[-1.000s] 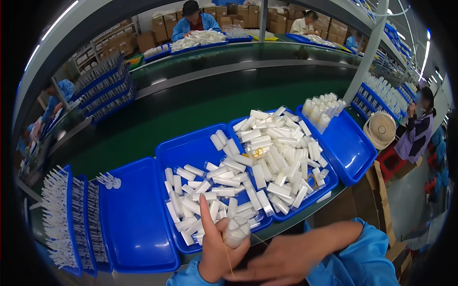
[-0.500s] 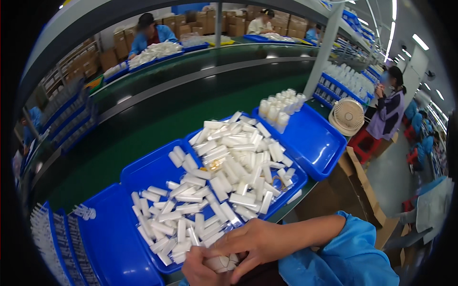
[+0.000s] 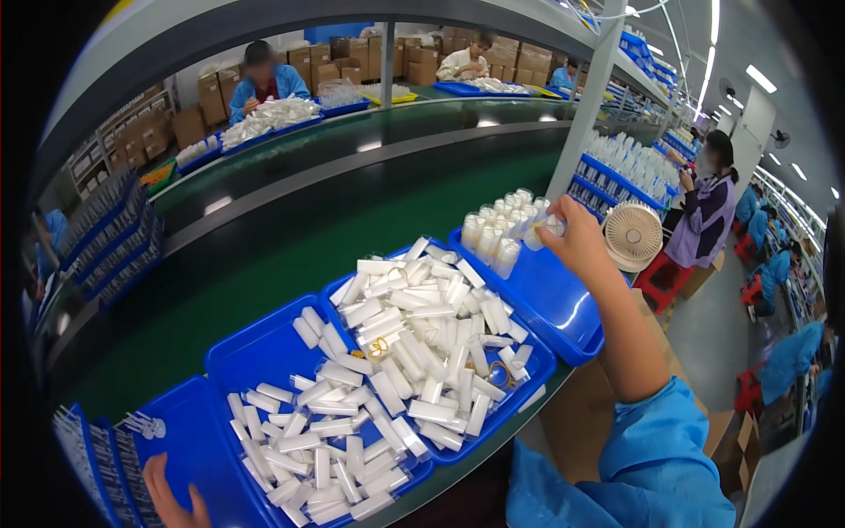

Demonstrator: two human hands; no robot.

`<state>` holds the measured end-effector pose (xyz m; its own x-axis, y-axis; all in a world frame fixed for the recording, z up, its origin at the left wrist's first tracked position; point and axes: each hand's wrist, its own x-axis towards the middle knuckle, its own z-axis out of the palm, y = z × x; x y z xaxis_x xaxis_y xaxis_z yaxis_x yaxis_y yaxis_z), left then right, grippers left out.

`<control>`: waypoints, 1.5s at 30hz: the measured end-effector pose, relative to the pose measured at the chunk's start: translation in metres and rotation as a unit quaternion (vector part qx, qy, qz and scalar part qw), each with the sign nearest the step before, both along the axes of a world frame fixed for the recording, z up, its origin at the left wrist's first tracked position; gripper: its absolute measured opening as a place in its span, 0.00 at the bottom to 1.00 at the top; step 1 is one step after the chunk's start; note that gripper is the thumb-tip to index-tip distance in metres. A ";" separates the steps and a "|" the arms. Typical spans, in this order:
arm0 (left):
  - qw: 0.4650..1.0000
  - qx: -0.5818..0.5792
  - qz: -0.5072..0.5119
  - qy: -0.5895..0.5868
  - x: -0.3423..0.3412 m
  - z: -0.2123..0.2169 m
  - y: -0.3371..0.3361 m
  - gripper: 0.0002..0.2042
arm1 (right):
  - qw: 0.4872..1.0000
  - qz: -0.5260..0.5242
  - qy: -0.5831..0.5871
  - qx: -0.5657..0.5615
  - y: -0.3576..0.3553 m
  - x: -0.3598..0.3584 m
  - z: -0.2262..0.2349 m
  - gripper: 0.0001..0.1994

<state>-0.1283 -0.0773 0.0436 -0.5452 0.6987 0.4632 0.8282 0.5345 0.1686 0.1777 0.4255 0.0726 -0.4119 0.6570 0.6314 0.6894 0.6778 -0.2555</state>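
Note:
My right hand (image 3: 576, 238) reaches out over the right blue tray (image 3: 563, 308) and holds a small white bottle (image 3: 544, 231) at the edge of a cluster of upright white bottles (image 3: 497, 233). My left hand (image 3: 172, 497) rests with fingers apart on the bare floor of the left blue tray (image 3: 189, 449), at the lower left. Between them, two blue trays hold heaps of white tubes lying flat: the middle one (image 3: 422, 348) and the nearer one (image 3: 317, 427).
A green conveyor belt (image 3: 264, 238) runs behind the trays. Racks of thin white parts (image 3: 92, 458) stand at the far left. A small white fan (image 3: 632, 236) sits to the right. Other workers in blue sit across the belt and along the right aisle.
My right hand has left the tube trays and swung out to the right tray with a white bottle. My left hand has moved down to the left tray. The view has turned left.

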 end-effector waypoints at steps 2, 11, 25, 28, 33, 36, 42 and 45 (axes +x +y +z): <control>0.998 -0.046 0.031 0.033 -0.038 -0.026 -0.017 0.20 | 0.997 -0.006 -0.026 -0.066 0.026 -0.007 -0.018 0.18; 0.992 -0.061 0.107 0.036 -0.136 -0.101 -0.021 0.16 | 0.993 0.036 0.016 -0.108 0.058 -0.019 -0.061 0.15; 0.993 -0.016 0.114 0.036 -0.136 -0.058 0.006 0.05 | 0.860 0.443 -0.235 -0.088 -0.123 -0.237 -0.037 0.13; 0.996 0.027 0.035 0.082 -0.076 -0.024 0.011 0.06 | 0.866 0.327 -0.358 -0.121 -0.144 -0.291 -0.062 0.11; 0.973 0.158 -0.007 -0.168 0.015 -0.005 0.008 0.07 | 0.825 0.332 -0.435 -0.140 -0.158 -0.308 -0.080 0.23; 0.796 0.423 -0.043 -0.431 0.062 -0.023 0.010 0.07 | 0.818 0.420 -0.352 -0.173 -0.171 -0.286 -0.074 0.29; 0.706 0.430 -0.197 -0.527 0.121 -0.046 0.027 0.11 | 0.637 0.476 -0.063 -0.603 -0.213 -0.193 -0.016 0.22; 0.768 0.394 -0.248 -0.440 0.125 -0.046 0.049 0.05 | 0.557 0.467 0.039 -0.685 -0.224 -0.159 -0.015 0.20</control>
<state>-0.0033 -0.0282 -0.0023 -0.6470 0.6136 0.4527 0.2762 -0.3647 0.8892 0.0186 0.2016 0.0580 -0.9850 0.0649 -0.1598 0.1499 -0.1372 -0.9791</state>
